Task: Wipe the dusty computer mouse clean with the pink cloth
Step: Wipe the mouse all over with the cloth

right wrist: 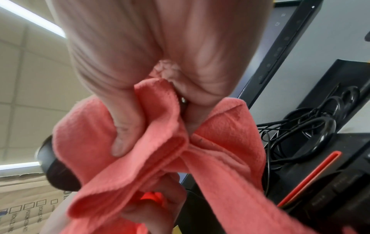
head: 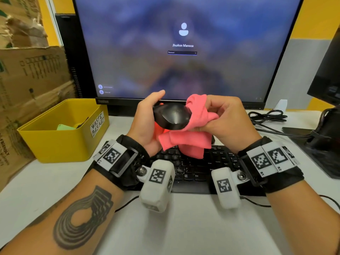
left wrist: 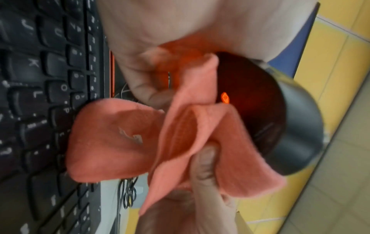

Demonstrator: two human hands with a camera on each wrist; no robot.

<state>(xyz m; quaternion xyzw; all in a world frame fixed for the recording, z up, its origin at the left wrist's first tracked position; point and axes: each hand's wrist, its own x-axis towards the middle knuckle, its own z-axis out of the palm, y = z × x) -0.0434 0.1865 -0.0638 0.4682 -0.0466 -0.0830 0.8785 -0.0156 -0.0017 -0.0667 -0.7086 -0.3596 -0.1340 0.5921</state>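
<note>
A glossy black computer mouse (head: 172, 115) is held up in the air above the keyboard, in front of the monitor. My left hand (head: 147, 122) grips it from the left, thumb up over its top. In the left wrist view the mouse (left wrist: 280, 126) shows its underside with a red sensor glow. My right hand (head: 228, 119) grips the bunched pink cloth (head: 185, 138) and presses it against the right side of the mouse. Loose folds of the cloth (right wrist: 220, 142) hang down under both hands towards the keys. In the right wrist view only the end of the mouse (right wrist: 54, 172) shows.
A black keyboard (head: 193, 168) lies under the hands. The monitor (head: 184, 52) stands just behind them. At the left sits a yellow waste basket (head: 60, 137), with cardboard boxes (head: 27, 80) behind it. Black cables (head: 268, 116) and a second monitor's stand (head: 323, 137) are at the right.
</note>
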